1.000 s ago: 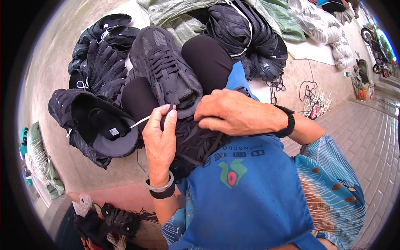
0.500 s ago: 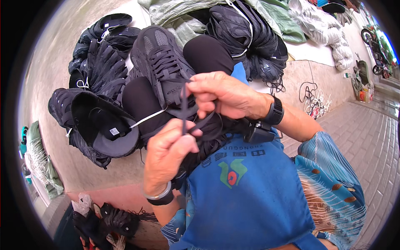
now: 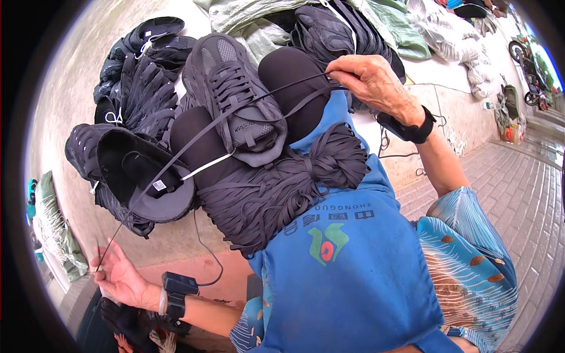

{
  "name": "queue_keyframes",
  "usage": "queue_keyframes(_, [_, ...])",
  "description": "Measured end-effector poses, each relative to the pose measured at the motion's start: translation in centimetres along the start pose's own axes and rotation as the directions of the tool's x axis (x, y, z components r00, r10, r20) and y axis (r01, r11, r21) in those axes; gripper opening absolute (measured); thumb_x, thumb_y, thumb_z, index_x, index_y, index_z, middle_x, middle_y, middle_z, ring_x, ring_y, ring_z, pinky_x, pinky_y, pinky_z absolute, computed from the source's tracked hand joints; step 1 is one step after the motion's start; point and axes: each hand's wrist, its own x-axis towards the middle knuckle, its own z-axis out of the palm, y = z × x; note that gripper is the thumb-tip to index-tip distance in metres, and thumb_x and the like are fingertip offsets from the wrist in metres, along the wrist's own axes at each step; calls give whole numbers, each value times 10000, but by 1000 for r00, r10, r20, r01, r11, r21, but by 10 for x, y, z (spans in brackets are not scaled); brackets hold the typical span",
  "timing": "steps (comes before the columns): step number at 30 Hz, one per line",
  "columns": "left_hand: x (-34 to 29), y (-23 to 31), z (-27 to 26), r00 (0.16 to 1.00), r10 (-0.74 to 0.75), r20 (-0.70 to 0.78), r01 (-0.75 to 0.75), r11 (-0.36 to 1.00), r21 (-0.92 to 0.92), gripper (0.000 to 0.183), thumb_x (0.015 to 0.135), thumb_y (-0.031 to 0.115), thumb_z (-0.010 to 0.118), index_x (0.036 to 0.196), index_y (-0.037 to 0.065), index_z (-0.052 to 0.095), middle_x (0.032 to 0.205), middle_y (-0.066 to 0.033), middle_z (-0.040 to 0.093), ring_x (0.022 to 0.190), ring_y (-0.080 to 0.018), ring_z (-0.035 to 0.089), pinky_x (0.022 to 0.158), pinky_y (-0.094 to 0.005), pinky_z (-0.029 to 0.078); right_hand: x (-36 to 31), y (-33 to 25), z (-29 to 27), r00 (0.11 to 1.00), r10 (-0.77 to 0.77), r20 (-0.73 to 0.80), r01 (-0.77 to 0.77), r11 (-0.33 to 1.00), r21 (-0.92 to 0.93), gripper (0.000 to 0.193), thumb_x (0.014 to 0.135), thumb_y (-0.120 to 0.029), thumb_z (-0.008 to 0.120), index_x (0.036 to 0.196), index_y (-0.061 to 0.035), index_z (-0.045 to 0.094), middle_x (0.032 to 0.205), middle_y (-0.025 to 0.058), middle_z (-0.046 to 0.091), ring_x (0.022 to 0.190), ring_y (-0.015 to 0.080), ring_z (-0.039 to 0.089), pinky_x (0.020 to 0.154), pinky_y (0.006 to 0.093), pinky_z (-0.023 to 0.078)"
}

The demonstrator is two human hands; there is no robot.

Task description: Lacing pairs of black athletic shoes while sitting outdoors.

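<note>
A dark grey shoelace (image 3: 194, 141) is stretched taut slantwise across my lap. Its lower end is pinched in the fingertips of my left hand (image 3: 125, 279), far out at the lower left. My right hand (image 3: 372, 85), at the upper right, pinches the lace between thumb and fingers. A second strand dips from that hand toward the dark grey sneaker (image 3: 220, 67), which rests between my black-clad knees, toe pointing away. Crossed laces run through the sneaker's upper eyelets. A thick bundle of dark laces (image 3: 253, 203), tied round near its right end, lies on my blue apron (image 3: 365, 265).
Dark shoe uppers (image 3: 141, 88) tied with white string are stacked at left, an open upper (image 3: 168, 200) nearest. Another tied bundle of uppers (image 3: 318, 32) sits beyond my knees beside green woven sacks (image 3: 406, 35). A black cable (image 3: 200, 235) hangs near my left wrist.
My hands have drawn far apart from close together over the shoe, left hand down and left, right hand up and right. The lace is now pulled straight, and the lace bundle shows.
</note>
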Motion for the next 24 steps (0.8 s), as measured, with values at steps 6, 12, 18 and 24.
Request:
queue_keyframes(6, [-10, 41, -6, 909, 397, -130, -391, 918, 68, 190, 896, 152, 550, 1024, 12, 545, 1127, -132, 496, 1244, -373, 385, 1106, -607, 168, -19, 30, 18, 993, 77, 88, -74, 996, -40, 150, 826, -114, 580, 913, -14, 651, 830, 154, 616, 787, 323, 617, 720, 384, 497])
queue_keyframes(12, [-28, -17, 28, 985, 43, 165, -134, 797, 589, 235, 966, 135, 497, 1110, -45, 544, 1093, -94, 542, 829, -148, 495, 772, -281, 449, 15, -17, 20, 991, 74, -108, -68, 996, 58, 143, 828, -89, 583, 945, -32, 641, 821, 133, 584, 799, 304, 603, 715, 365, 491])
queue_keyframes(18, [-36, -199, 109, 923, -307, 233, -125, 334, 934, 261, 949, 108, 522, 1162, -21, 600, 1062, -84, 656, 694, -68, 570, 675, -215, 464, 22, -45, 61, 994, -105, 38, 98, 984, 150, 224, 855, -203, 609, 988, -23, 605, 876, 161, 611, 849, 345, 610, 726, 410, 494])
queue_keyframes(24, [-22, -244, 114, 864, -478, 160, -162, 37, 986, 231, 919, 205, 597, 1055, 23, 643, 803, -4, 624, 641, -57, 545, 606, -206, 427, 17, -49, 64, 984, -144, 105, 117, 966, 231, 173, 857, -178, 599, 869, -6, 611, 804, 162, 622, 781, 356, 612, 679, 428, 489])
